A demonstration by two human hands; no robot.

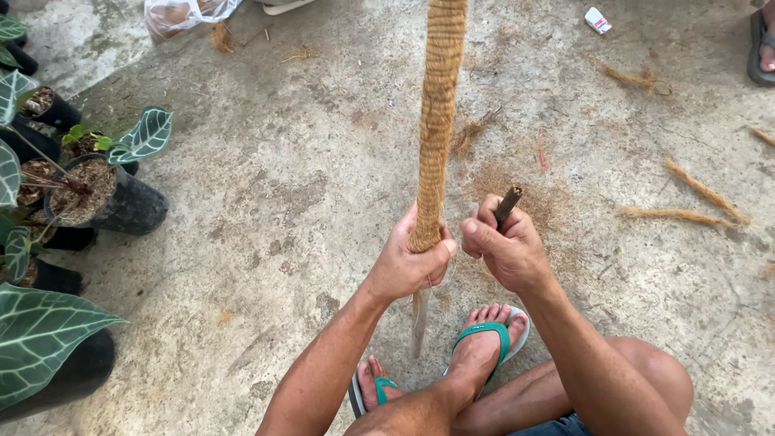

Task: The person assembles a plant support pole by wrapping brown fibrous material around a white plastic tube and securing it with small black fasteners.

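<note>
Left hand (408, 262) grip wraps the coir pole (436, 121); right hand (504, 246) beside it grips a dark stick (508, 203).

**Backyard plant-potting yard**

Looking like a home garden work area: bare concrete floor (282, 186), potted plants (97, 190) in black pots sitting along the left, coir fibre scraps (686, 206) lying scattered, people going around in flip-flops (488, 343).

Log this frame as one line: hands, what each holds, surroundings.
left hand: grips coir-wrapped pole, upright | right hand: fist on dark stick | floor: concrete, loose fibres | side: potted plants
</note>
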